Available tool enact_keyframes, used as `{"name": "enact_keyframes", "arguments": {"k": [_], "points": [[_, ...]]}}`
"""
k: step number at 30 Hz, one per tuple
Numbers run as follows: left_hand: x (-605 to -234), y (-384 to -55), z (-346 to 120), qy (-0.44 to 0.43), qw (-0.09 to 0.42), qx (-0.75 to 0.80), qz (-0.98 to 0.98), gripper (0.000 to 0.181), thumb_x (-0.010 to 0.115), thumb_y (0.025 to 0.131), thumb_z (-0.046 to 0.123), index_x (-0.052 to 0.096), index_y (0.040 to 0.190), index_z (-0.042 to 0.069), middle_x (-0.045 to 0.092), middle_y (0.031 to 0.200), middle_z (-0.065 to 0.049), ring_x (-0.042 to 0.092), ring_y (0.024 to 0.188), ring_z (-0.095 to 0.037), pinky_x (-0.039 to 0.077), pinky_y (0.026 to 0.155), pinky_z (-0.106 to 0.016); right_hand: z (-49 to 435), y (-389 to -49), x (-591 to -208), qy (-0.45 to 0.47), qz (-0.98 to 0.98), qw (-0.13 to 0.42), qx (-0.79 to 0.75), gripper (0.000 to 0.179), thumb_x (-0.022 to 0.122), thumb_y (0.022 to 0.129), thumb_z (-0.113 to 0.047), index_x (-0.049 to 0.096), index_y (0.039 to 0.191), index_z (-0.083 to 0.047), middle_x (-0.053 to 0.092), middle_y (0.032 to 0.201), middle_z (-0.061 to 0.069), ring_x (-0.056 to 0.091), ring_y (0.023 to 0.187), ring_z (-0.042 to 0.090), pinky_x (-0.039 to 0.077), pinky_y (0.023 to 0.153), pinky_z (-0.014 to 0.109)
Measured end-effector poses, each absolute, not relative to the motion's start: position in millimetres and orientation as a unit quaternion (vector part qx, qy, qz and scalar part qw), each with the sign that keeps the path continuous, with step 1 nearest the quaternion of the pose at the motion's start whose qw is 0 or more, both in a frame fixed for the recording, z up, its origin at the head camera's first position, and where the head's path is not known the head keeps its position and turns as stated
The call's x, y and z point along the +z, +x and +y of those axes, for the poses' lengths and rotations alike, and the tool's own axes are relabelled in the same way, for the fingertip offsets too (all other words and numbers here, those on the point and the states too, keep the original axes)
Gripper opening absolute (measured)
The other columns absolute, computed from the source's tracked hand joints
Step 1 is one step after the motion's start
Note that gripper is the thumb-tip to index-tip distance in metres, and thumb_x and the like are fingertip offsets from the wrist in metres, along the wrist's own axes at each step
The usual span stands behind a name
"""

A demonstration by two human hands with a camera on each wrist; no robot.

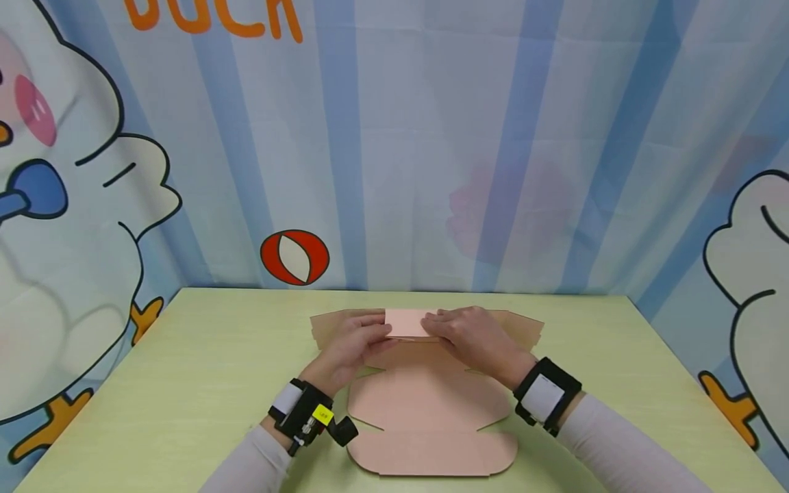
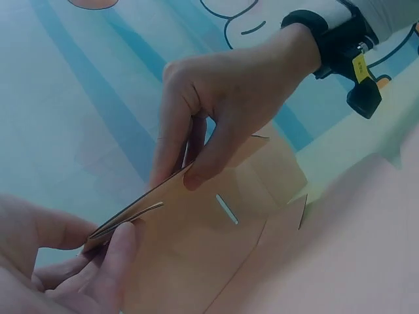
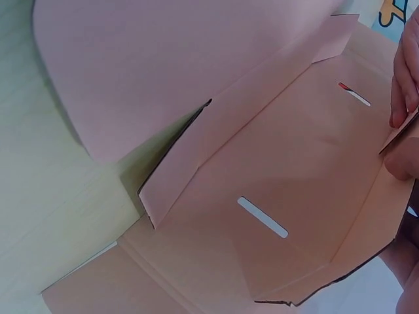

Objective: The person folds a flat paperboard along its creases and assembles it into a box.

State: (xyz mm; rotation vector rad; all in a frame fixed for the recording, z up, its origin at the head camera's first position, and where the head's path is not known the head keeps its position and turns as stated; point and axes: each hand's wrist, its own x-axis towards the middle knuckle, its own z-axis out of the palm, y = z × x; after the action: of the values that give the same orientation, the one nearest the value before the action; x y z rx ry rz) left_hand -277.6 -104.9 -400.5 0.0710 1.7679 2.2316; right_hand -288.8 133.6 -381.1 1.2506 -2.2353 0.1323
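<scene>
A pinkish-brown cardboard box blank [image 1: 425, 397] lies on the table, its rounded panels towards me and its far part folded upward. At the far edge, my left hand [image 1: 354, 346] pinches the raised panel between thumb and fingers. My right hand [image 1: 477, 339] grips the same edge further right. Between them shows a paler folded strip [image 1: 403, 323]. In the left wrist view the left thumb [image 2: 121, 255] presses on a doubled layer of card. Two narrow slots are cut in the panel, one slot [image 3: 262, 217] plain in the right wrist view. Some fingertips are hidden behind the card.
The light yellow-green table [image 1: 246, 329] ends at a blue striped curtain [image 1: 419, 171] close behind the cardboard. Side wings of the blank, such as the right wing [image 1: 520, 327], stick out past both hands. Black camera bands, including the left band [image 1: 305, 414], sit on both wrists.
</scene>
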Motion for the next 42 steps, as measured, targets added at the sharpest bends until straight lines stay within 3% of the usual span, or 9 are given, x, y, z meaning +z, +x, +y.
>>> {"name": "enact_keyframes", "arguments": {"k": [8, 13, 16, 22, 26, 31, 34, 42], "points": [[-399, -279, -104, 0.030, 0.153, 0.778, 0.609, 0.044, 0.054, 0.098, 0.001, 0.048, 0.141, -0.006, 0.060, 0.130, -0.018, 0.069, 0.089, -0.009, 0.058, 0.086, -0.025, 133, -286, -378, 0.468, -0.836, 0.285, 0.039, 0.012, 0.073, 0.088, -0.010, 0.063, 0.087, -0.016, 0.078, 0.099, 0.004, 0.076, 0.090, 0.018, 0.061, 0.072, 0.033], [-400, -279, -104, 0.035, 0.158, 0.773, 0.614, 0.043, 0.055, 0.098, 0.001, 0.050, 0.140, -0.005, 0.062, 0.127, -0.016, 0.069, 0.089, -0.009, 0.054, 0.096, -0.034, 134, -286, -379, 0.471, -0.834, 0.286, 0.036, 0.018, 0.070, 0.090, -0.009, 0.056, 0.081, -0.015, 0.074, 0.078, 0.001, 0.073, 0.075, 0.016, 0.049, 0.056, 0.023], [-401, -278, -104, 0.034, 0.158, 0.772, 0.615, 0.043, 0.055, 0.098, 0.002, 0.050, 0.140, -0.005, 0.063, 0.124, -0.014, 0.070, 0.088, -0.008, 0.051, 0.099, -0.038, 134, -287, -379, 0.474, -0.832, 0.286, 0.038, 0.021, 0.070, 0.090, -0.008, 0.053, 0.079, -0.015, 0.068, 0.070, -0.002, 0.071, 0.069, 0.015, 0.040, 0.054, 0.021], [-402, -279, -106, 0.040, 0.151, 0.766, 0.624, 0.042, 0.056, 0.098, 0.004, 0.052, 0.139, -0.005, 0.066, 0.121, -0.013, 0.070, 0.088, -0.009, 0.053, 0.097, -0.035, 134, -287, -378, 0.479, -0.830, 0.283, 0.044, 0.021, 0.070, 0.090, -0.007, 0.054, 0.080, -0.015, 0.067, 0.069, -0.002, 0.073, 0.073, 0.016, 0.050, 0.058, 0.023], [-404, -279, -109, 0.054, 0.145, 0.746, 0.648, 0.041, 0.056, 0.099, 0.008, 0.052, 0.139, -0.004, 0.063, 0.128, -0.018, 0.070, 0.095, -0.012, 0.055, 0.095, -0.034, 134, -287, -378, 0.482, -0.829, 0.279, 0.048, 0.021, 0.070, 0.090, -0.005, 0.054, 0.080, -0.015, 0.062, 0.066, -0.003, 0.073, 0.076, 0.016, 0.059, 0.071, 0.029], [-405, -279, -118, 0.052, 0.121, 0.698, 0.704, 0.038, 0.057, 0.100, 0.013, 0.058, 0.134, -0.003, 0.068, 0.121, -0.019, 0.071, 0.091, -0.012, 0.058, 0.089, -0.031, 134, -286, -377, 0.479, -0.831, 0.280, 0.043, 0.024, 0.071, 0.088, -0.003, 0.052, 0.079, -0.015, 0.055, 0.061, -0.005, 0.073, 0.076, 0.015, 0.060, 0.078, 0.031], [-407, -279, -126, 0.043, 0.110, 0.674, 0.729, 0.033, 0.058, 0.099, 0.013, 0.063, 0.127, -0.004, 0.071, 0.110, -0.016, 0.071, 0.088, -0.013, 0.059, 0.088, -0.032, 134, -287, -377, 0.476, -0.833, 0.279, 0.038, 0.023, 0.071, 0.088, -0.003, 0.053, 0.081, -0.015, 0.060, 0.064, -0.004, 0.074, 0.080, 0.015, 0.060, 0.077, 0.032], [-415, -278, -147, 0.030, 0.060, 0.626, 0.777, 0.027, 0.061, 0.096, 0.009, 0.067, 0.117, -0.006, 0.071, 0.106, -0.019, 0.072, 0.085, -0.017, 0.060, 0.085, -0.034, 134, -286, -377, 0.476, -0.833, 0.277, 0.041, 0.021, 0.069, 0.090, -0.004, 0.053, 0.081, -0.015, 0.063, 0.067, -0.003, 0.075, 0.086, 0.016, 0.061, 0.077, 0.032]]}}
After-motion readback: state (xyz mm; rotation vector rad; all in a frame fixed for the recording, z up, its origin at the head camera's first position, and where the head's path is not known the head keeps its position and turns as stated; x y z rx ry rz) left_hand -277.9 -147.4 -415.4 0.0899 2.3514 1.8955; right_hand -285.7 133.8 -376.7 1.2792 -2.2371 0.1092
